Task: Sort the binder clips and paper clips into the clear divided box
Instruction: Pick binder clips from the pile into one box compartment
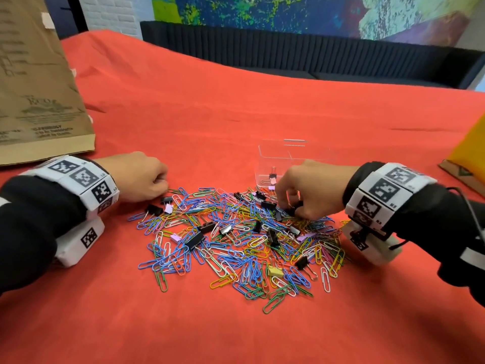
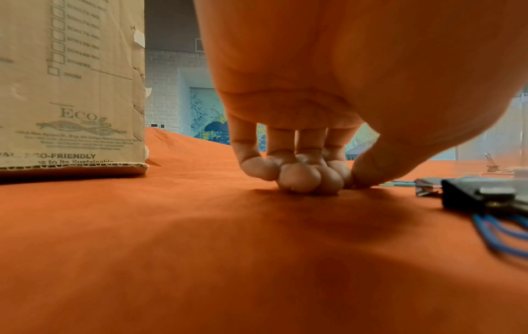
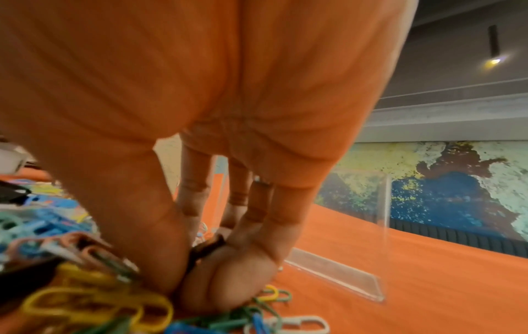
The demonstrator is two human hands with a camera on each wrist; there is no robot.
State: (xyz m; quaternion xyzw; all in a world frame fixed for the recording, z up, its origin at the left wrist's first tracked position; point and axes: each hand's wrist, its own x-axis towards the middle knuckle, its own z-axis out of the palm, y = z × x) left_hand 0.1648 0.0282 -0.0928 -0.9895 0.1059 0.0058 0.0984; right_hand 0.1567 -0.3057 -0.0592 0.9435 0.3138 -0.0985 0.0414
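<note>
A heap of coloured paper clips [image 1: 236, 245] mixed with black, lilac and yellow binder clips lies on the red cloth. Just behind it stands the clear divided box [image 1: 312, 156], with a few binder clips [image 1: 273, 177] in its left compartment. My right hand [image 1: 291, 208] reaches down into the heap's far right part. Its thumb and curled fingers pinch a black binder clip [image 3: 207, 247], with the box wall [image 3: 357, 226] close beside it. My left hand [image 1: 160, 185] rests at the heap's far left edge. Its fingertips [image 2: 300, 178] are curled onto the cloth and nothing shows in them.
A brown cardboard box [image 1: 39, 88] stands at the far left, close behind my left wrist. A yellow object [image 1: 469, 151] sits on cardboard at the right edge. A dark sofa [image 1: 315, 56] runs behind the table. A black binder clip [image 2: 480, 198] lies right of my left hand.
</note>
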